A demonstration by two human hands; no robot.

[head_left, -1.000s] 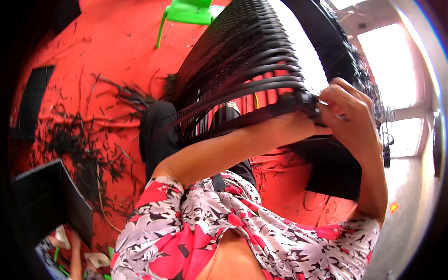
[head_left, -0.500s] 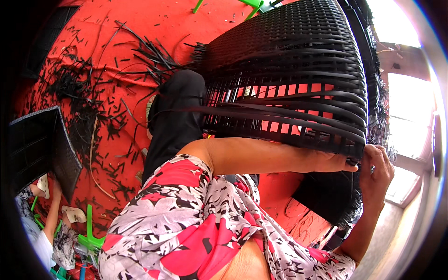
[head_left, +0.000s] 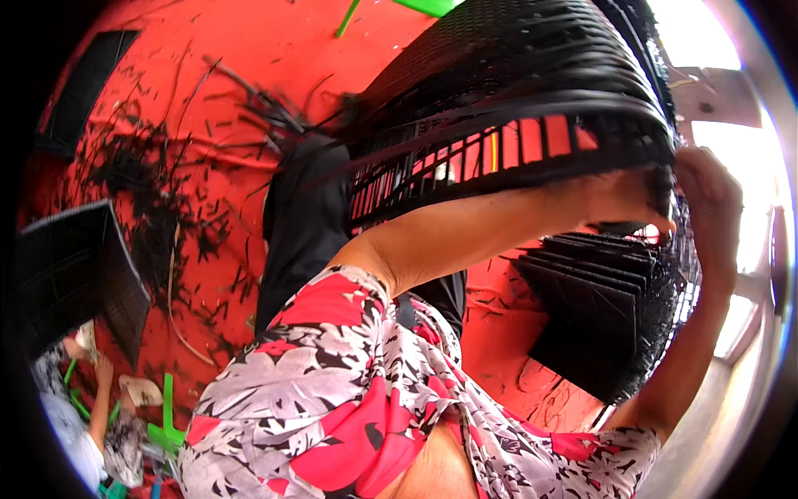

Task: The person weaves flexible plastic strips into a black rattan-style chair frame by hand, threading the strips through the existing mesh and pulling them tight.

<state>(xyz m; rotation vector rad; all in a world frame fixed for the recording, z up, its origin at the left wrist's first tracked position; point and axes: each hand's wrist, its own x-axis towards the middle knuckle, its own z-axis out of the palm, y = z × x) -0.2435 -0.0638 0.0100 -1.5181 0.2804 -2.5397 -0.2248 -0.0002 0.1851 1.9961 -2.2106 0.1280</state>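
Note:
A black woven panel leans up in front of me, blurred by motion. Its near part shows bare upright ribs with gaps, and loose black strips cross over them. My left hand is at the panel's near right corner, its fingers partly hidden by the edge and seemingly wrapped round it. Beside that same corner, my right hand has its fingers curled in a pinch. Whatever lies between those fingers is hidden.
Stacked black woven panels stand below my hands at the right. More black panels are at the left, near another person's arm. Black strip scraps litter the red floor covering. A green stool is at the top.
The panel's near edge has lifted and tilted, and the loose strips have shifted with it. Both hands have moved up; my right hand also went right. More of the stacked panels shows.

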